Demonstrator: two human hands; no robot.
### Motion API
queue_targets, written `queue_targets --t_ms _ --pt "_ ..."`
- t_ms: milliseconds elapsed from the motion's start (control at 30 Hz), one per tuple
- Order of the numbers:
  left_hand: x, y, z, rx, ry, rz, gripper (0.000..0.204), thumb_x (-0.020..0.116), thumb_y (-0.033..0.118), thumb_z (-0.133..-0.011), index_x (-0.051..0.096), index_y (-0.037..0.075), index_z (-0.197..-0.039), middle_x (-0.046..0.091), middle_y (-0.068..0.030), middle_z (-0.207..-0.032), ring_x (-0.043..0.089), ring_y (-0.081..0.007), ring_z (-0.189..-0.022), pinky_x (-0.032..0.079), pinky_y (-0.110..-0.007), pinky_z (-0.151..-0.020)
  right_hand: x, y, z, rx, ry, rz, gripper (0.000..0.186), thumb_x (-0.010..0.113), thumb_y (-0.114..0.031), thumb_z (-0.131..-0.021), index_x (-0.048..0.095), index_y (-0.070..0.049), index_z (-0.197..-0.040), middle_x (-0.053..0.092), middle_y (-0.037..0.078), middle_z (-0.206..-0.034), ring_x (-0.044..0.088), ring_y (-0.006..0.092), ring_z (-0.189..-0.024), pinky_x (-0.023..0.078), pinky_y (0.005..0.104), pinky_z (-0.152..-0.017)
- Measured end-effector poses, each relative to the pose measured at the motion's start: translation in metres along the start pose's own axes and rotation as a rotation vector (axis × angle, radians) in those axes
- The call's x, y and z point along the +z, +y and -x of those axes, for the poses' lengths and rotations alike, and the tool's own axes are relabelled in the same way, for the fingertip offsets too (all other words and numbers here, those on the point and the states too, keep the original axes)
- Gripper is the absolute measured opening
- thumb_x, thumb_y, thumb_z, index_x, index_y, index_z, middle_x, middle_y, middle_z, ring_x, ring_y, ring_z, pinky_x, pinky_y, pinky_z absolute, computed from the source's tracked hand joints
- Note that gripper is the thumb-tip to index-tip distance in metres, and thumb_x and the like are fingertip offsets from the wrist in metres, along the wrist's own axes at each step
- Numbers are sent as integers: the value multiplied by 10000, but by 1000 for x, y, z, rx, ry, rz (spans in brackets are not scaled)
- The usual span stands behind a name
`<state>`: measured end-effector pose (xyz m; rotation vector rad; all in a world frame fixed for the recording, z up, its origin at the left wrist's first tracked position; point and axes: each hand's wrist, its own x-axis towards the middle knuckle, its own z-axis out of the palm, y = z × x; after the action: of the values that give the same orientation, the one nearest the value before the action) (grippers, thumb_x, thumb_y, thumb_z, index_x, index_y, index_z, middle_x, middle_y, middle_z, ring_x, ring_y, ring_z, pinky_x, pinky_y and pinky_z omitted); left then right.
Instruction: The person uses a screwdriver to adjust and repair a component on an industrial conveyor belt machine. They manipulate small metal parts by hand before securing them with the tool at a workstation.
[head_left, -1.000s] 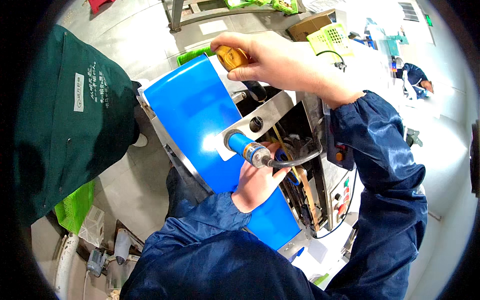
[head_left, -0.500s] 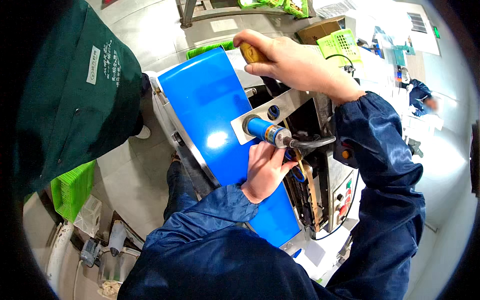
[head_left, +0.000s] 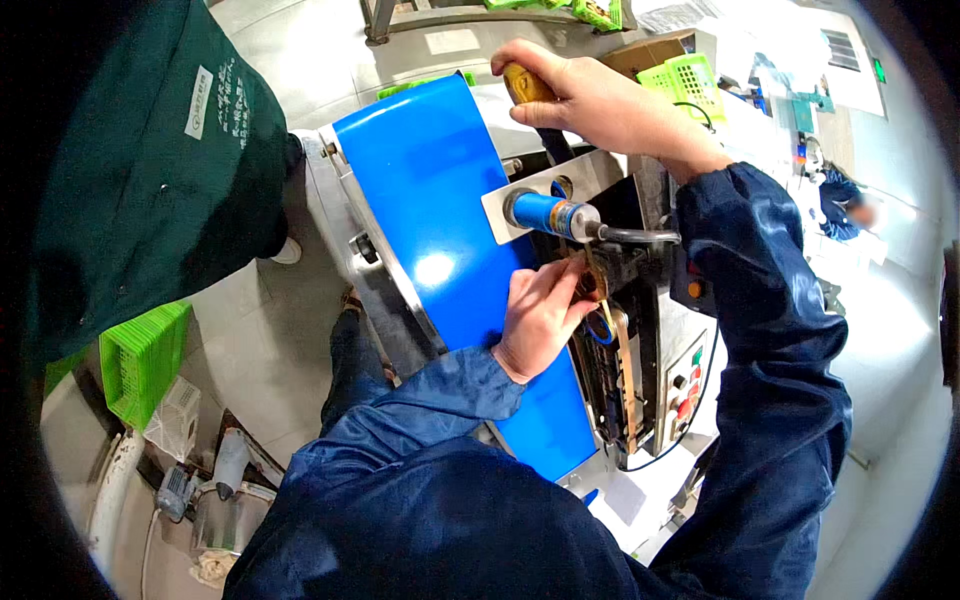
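Note:
My right hand (head_left: 612, 105) is closed around a yellow-and-black handle (head_left: 527, 85), above the far end of a metal bracket (head_left: 495, 212) on a conveyor machine. Its dark lower end passes behind the bracket, so the full shape is hidden. On the bracket sits a blue cylindrical sensor (head_left: 540, 211) with a grey cable (head_left: 640, 236). Just below it, my left hand (head_left: 538, 318) pinches at a narrow tan belt (head_left: 627, 385) beside a blue-rimmed pulley (head_left: 601, 328); what the fingertips hold is partly hidden. My left wrist lies over the wide blue conveyor belt (head_left: 420, 180).
A control panel (head_left: 683, 395) with coloured buttons is on the machine's right side. At the left stands a person in a dark green garment (head_left: 160, 190). Green crates (head_left: 143, 365) are at lower left. A yellow-green basket (head_left: 690, 85) and a cardboard box (head_left: 650, 52) lie beyond my right hand.
The bracket with its sensor has shifted away from me, opening a gap above my left fingers. My left hand stays near the pulley, and my right hand keeps its grip. The view has shifted slightly.

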<state>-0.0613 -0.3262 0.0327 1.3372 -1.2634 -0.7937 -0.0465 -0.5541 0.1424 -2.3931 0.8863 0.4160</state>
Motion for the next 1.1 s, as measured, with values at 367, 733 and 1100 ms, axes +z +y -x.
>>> queue_targets --t_ms 367,733,1100 --pt "-15 -1 -19 26 -218 33 460 714 232 -737 572 48 -1134 603 -92 -1024 548 -270 -975 378 -404 -864 -4 31 12 31 180 42 416 590 -292 -904 444 -102 -1244 608 198 -960 612 302 -859 479 378 -739" --pt "-1 2 -7 93 -2 -183 478 690 302 -750 562 80 -1153 621 -17 -1051 497 -197 -1046 267 -437 -950 -16 4 14 159 87 -39 403 607 -232 -881 455 -40 -1201 580 172 -896 560 243 -825 448 359 -746" --pt "-5 -11 -9 234 -37 -284 404 688 356 -718 588 117 -1027 585 35 -831 497 -142 -796 324 -353 -830 -18 -9 11 123 44 32 391 606 -239 -879 462 -33 -1179 594 211 -873 576 287 -805 448 377 -723"
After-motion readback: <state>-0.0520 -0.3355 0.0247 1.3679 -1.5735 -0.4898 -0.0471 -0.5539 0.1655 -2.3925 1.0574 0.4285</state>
